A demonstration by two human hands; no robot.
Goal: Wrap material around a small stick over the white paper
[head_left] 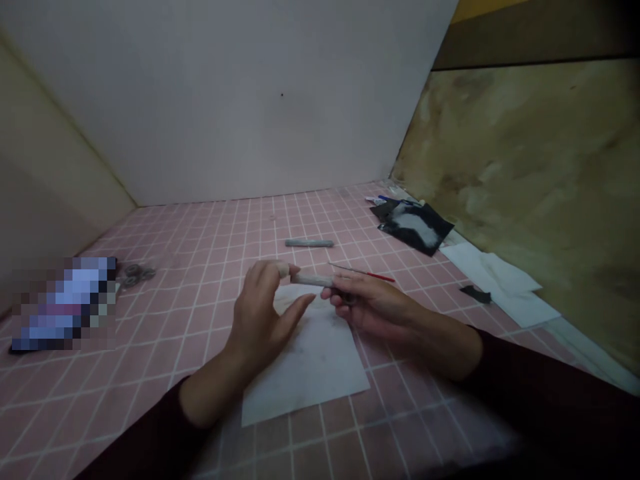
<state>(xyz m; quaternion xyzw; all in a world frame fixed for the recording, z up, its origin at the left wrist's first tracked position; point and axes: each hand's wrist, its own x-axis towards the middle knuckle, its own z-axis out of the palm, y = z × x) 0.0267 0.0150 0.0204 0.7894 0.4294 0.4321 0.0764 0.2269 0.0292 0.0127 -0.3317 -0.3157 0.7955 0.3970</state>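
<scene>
A pale grey stick-shaped piece (311,280) is held level above a white sheet of paper (313,363) on the pink gridded mat (200,280). My left hand (263,317) pinches its left end between fingertips and thumb. My right hand (373,303) grips its right end and also holds a thin red-handled tool (370,274) that points left. Both forearms wear dark sleeves. A second grey stick (309,243) lies on the mat a little farther back.
A black packet with white patches (415,227) and small pens lie at the back right. White paper sheets (500,283) and a small dark scrap (475,293) sit on the right. Small grey metal parts (136,273) lie at the left beside a blurred patch.
</scene>
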